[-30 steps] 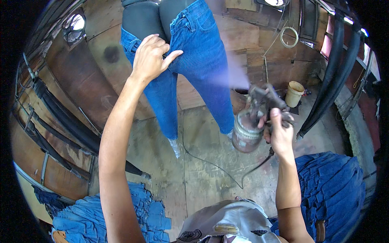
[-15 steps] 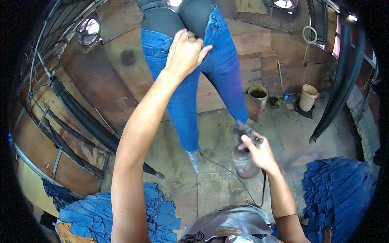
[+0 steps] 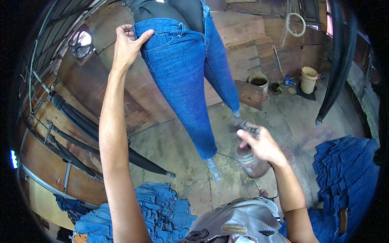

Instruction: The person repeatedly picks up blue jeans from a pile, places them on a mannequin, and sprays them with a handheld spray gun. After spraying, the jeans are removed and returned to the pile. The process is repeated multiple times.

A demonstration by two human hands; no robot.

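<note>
A pair of blue jeans (image 3: 178, 73) hangs on a black leg-shaped form (image 3: 158, 13), with clear plastic-like ends showing below the hems. At the waistband's left edge, my left hand (image 3: 126, 46) pinches the denim between thumb and fingers. My right hand (image 3: 265, 146) is wrapped round a spray gun (image 3: 253, 165) with a cup-like container below it, held low and right of the nearer leg. The gun is blurred, and a thin dark hose runs near it.
Piles of denim lie at lower left (image 3: 162, 206) and lower right (image 3: 344, 174). Dark fabric tubes (image 3: 142, 160) slant down at left; others (image 3: 338, 69) hang at right. Buckets (image 3: 309, 79) stand by the back wall. A fan (image 3: 81, 42) is at upper left.
My left hand has moved from the crotch up and left to the waistband edge. The jeans have turned, showing the front pocket side. The spray gun stays low at the right.
</note>
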